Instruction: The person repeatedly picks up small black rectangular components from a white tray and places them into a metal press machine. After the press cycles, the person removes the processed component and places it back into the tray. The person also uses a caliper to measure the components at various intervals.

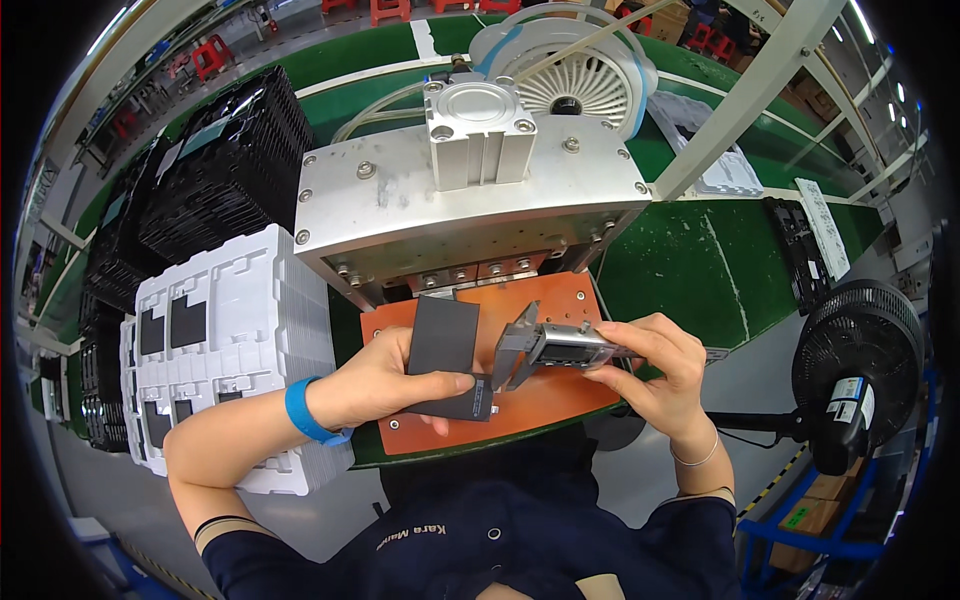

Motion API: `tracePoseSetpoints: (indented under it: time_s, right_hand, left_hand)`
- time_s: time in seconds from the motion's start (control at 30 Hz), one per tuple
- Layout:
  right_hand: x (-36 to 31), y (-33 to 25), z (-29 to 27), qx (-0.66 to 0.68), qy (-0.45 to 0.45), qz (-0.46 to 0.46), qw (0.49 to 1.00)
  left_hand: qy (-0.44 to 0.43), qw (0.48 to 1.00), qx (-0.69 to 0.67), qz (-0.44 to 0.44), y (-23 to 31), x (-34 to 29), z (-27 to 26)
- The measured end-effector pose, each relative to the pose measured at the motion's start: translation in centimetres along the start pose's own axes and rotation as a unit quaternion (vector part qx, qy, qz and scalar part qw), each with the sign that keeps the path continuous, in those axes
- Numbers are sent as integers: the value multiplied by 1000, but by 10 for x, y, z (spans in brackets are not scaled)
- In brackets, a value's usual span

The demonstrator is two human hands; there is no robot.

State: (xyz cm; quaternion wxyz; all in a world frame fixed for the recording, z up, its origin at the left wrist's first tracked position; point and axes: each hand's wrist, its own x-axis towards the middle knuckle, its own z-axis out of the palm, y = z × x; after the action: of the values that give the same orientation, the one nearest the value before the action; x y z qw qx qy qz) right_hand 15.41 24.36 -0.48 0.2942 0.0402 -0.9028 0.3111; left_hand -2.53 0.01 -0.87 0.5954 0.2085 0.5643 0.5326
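My left hand (390, 381) grips a flat black L-shaped piece (443, 340), thumb on top and fingers beneath. The piece has a small printed mark on its lower right part. In my right hand (655, 375) is a digital caliper (568, 347), pinched along its beam between thumb and fingers. Its jaws point left and lie close to the right edge of the black piece; I cannot tell whether they touch it. Both hands are above the orange base plate (547, 407) of a metal press (400, 205).
On the left stand a stack of white trays (255, 345) with black pieces in the top one and tall stacks of black trays (235, 165). A white fan (565, 80) is behind the press. To the right are a black fan (858, 350) and a green bench surface (690, 260).
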Motion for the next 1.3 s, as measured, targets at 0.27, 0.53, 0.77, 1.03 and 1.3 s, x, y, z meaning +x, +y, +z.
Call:
tracePoseSetpoints:
  time_s: [0.27,0.53,0.77,1.03,1.3]
  right_hand:
    - [1,3,4,9,-6,6,1000]
    - [-1,5,5,11,2,0,1000]
    - [-4,-1,3,17,1,-13,1000]
    - [-5,-1,6,31,-9,-4,999]
    - [-5,1,5,29,-3,-16,999]
  left_hand:
    - [-1,1000,-3,3,0,0,0]
    - [-10,1000,-12,20,5,0,3]
    - [-4,1000,4,3,3,-1,0]
    - [5,1000,7,24,6,-2,4]
    - [-10,1000,11,6,5,2,0]
